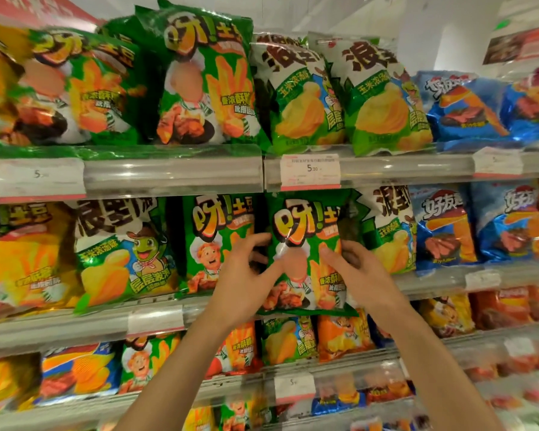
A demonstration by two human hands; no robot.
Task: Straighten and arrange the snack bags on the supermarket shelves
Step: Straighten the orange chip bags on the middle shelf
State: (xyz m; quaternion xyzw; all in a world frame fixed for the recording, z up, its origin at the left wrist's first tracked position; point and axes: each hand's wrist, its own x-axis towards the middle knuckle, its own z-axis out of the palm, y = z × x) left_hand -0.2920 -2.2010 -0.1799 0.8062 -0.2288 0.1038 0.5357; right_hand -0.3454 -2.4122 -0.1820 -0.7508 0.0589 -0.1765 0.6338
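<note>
A green snack bag [305, 225] with a cartoon chef and fries stands upright at the middle shelf's front, its bottom edge hanging a little over the shelf lip. My left hand [246, 281] grips its left edge, thumb across the front. My right hand [352, 265] grips its right edge, thumb on the front and fingers curled behind. A matching green bag [212, 237] stands just to its left, partly behind my left hand. A green-and-white bag [389, 231] stands close on the right.
The top shelf [175, 172] carries green bags [206, 82] and blue bags [461, 110]. Blue bags [442, 228] fill the middle shelf's right, yellow bags [19, 259] its left. Price tags [309, 171] line the rails. Lower shelves hold smaller orange and green bags [288, 340].
</note>
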